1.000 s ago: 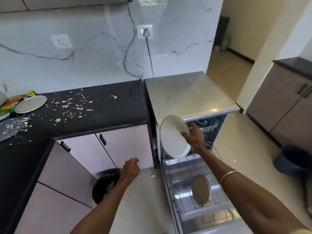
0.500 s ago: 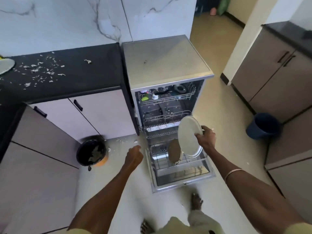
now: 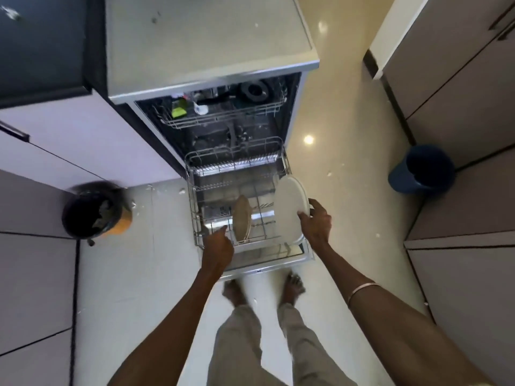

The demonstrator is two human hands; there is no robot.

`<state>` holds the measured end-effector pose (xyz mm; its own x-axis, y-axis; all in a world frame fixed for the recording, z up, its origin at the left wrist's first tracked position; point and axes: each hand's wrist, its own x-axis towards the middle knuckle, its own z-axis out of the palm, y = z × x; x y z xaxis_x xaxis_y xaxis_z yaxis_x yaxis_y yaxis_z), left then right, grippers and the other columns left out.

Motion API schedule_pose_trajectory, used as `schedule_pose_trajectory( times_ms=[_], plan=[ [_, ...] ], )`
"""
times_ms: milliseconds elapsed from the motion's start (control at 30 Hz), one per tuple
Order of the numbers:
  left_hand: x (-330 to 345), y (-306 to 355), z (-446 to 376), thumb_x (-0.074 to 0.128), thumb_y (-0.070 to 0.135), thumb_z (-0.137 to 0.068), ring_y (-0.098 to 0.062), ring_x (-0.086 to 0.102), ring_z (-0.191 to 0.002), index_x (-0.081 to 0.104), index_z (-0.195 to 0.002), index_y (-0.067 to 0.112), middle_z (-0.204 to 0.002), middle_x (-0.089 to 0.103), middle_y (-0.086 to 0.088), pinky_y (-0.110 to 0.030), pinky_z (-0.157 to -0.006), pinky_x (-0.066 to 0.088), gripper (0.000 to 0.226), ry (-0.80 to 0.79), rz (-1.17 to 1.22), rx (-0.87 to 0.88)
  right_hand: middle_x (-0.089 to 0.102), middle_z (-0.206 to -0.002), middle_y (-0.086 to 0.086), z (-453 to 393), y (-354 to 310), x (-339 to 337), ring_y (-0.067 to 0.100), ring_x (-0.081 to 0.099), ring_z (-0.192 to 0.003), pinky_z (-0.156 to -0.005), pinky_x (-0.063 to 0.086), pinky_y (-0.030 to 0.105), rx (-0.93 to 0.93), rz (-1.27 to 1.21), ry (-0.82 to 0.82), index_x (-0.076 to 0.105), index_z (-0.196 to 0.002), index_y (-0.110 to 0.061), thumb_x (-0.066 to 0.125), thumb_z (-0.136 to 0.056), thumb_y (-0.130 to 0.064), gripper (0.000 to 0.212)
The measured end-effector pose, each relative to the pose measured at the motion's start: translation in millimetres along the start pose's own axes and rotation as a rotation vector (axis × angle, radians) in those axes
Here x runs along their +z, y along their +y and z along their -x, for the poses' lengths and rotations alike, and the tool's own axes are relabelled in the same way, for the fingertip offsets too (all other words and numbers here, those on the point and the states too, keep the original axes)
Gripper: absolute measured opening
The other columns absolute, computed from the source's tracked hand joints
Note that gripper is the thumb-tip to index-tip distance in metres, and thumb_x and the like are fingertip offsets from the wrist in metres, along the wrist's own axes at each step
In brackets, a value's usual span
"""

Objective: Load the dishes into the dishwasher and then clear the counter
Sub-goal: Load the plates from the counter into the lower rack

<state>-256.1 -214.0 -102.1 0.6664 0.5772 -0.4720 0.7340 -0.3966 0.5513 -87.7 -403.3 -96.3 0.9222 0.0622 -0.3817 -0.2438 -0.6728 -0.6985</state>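
1. my right hand [image 3: 316,222] grips a white plate [image 3: 289,208] by its lower right rim, thumb on the face and fingers curled behind it.
2. the plate stands on edge over the right side of the rack [image 3: 195,207], which is pulled out of the dishwasher [image 3: 211,37]; i cannot tell whether its bottom edge touches the rack yet.
3. my left hand [image 3: 218,246] reaches over the rack's front left corner, forefinger pointing out toward the wires, the other fingers curled and holding nothing.
4. a brown plate [image 3: 242,218] stands upright in the middle of the rack, just right of my left forefinger and left of the white plate, apart from it.
5. the upper basket [image 3: 223,118] sits back inside the dishwasher, above the rack, with a green item [image 3: 179,110] and some dark dishes in it.
6. left of the rack, on the floor, is a black bin [image 3: 93,210] with scraps inside.
7. well to the right of the rack stands a blue bucket [image 3: 422,169] by the cabinets.
8. my bare feet [image 3: 292,285] are just in front of the rack.
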Motion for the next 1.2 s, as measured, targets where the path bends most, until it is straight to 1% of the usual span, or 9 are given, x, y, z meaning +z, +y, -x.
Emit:
schedule_pose_trajectory(
  times_ms=[133, 233, 433, 600, 700, 800, 900, 1100, 1200],
  plan=[
    [46, -13, -18, 0.046, -0.002, -0.094, -0.032, 0.053, -0.126, 0.048, -0.141, 0.002, -0.138, 0.055, -0.018, -0.023, -0.102, 0.037, 0.047, -0.025, -0.009, -0.018, 0.071, -0.114, 0.010, -47, 27, 40, 0.033, 0.064, -0.107, -0.086, 0.039, 0.027, 0.000, 0.003, -0.068, 0.062, -0.126, -0.018, 0.068, -0.084, -0.015, 0.042],
    [82, -32, -41, 0.046, -0.002, -0.096, -0.025, 0.054, -0.126, 0.047, -0.142, 0.004, -0.139, 0.055, -0.013, -0.004, -0.094, 0.029, 0.046, -0.022, 0.025, -0.053, 0.071, -0.112, 0.013, -80, 49, 82, 0.034, 0.065, -0.103, -0.088, 0.047, 0.035, -0.026, -0.008, -0.062, 0.062, -0.125, -0.015, 0.068, -0.084, -0.017, 0.042],
    [134, -65, -92, 0.046, 0.002, -0.098, -0.020, 0.056, -0.125, 0.050, -0.141, 0.010, -0.138, 0.058, -0.006, -0.014, -0.099, 0.034, 0.045, 0.018, 0.046, -0.045, 0.072, -0.106, 0.013, -132, 105, 167, 0.030, 0.068, -0.096, -0.075, 0.043, 0.025, -0.019, -0.006, -0.074, 0.063, -0.127, -0.012, 0.070, -0.085, -0.015, 0.042],
    [168, -93, -115, 0.048, 0.001, -0.097, -0.018, 0.053, -0.127, 0.050, -0.140, 0.008, -0.138, 0.057, -0.005, 0.000, -0.100, 0.025, 0.043, 0.034, 0.066, -0.041, 0.070, -0.111, 0.014, -157, 142, 215, 0.029, 0.065, -0.101, -0.075, 0.039, 0.020, 0.004, 0.005, -0.124, 0.059, -0.129, -0.007, 0.067, -0.090, -0.012, 0.041],
    [186, -111, -121, 0.047, 0.002, -0.097, -0.017, 0.051, -0.130, 0.050, -0.140, 0.010, -0.139, 0.057, -0.003, -0.006, -0.104, 0.026, 0.043, 0.047, 0.065, -0.034, 0.070, -0.112, 0.012, -172, 159, 237, 0.030, 0.065, -0.104, -0.079, 0.043, 0.025, 0.024, 0.022, -0.115, 0.059, -0.130, -0.012, 0.065, -0.089, -0.012, 0.041],
    [202, -124, -126, 0.046, 0.002, -0.098, -0.017, 0.047, -0.133, 0.049, -0.140, 0.011, -0.141, 0.054, -0.002, -0.016, -0.108, 0.027, 0.043, 0.055, 0.070, -0.045, 0.068, -0.108, 0.015, -188, 176, 239, 0.032, 0.063, -0.099, -0.073, 0.035, 0.023, 0.016, 0.060, -0.056, 0.060, -0.124, -0.007, 0.066, -0.087, -0.010, 0.037],
    [213, -128, -127, 0.047, 0.002, -0.097, -0.017, 0.050, -0.131, 0.051, -0.139, 0.012, -0.138, 0.057, -0.003, -0.017, -0.108, 0.031, 0.043, 0.064, 0.066, -0.032, 0.070, -0.102, 0.016, -195, 187, 235, 0.033, 0.066, -0.092, -0.072, 0.039, 0.023, -0.045, 0.064, -0.137, 0.061, -0.118, -0.004, 0.069, -0.084, -0.012, 0.035],
    [210, -109, -118, 0.049, 0.000, -0.095, -0.019, 0.052, -0.129, 0.052, -0.138, 0.010, -0.138, 0.057, -0.005, -0.026, -0.109, 0.037, 0.044, 0.116, 0.077, 0.010, 0.065, -0.117, 0.018, -180, 184, 217, 0.030, 0.063, -0.104, -0.076, 0.044, 0.026, 0.021, -0.009, -0.226, 0.048, -0.132, 0.001, 0.082, -0.078, -0.020, 0.067],
    [197, -100, -113, 0.050, 0.000, -0.095, -0.020, 0.053, -0.127, 0.051, -0.139, 0.011, -0.138, 0.057, -0.006, -0.026, -0.107, 0.039, 0.045, 0.146, 0.083, 0.035, 0.063, -0.119, 0.015, -168, 180, 197, 0.028, 0.060, -0.108, -0.083, 0.041, 0.024, -0.013, -0.023, -0.180, 0.050, -0.132, -0.001, 0.082, -0.077, -0.026, 0.069]
  ],
)
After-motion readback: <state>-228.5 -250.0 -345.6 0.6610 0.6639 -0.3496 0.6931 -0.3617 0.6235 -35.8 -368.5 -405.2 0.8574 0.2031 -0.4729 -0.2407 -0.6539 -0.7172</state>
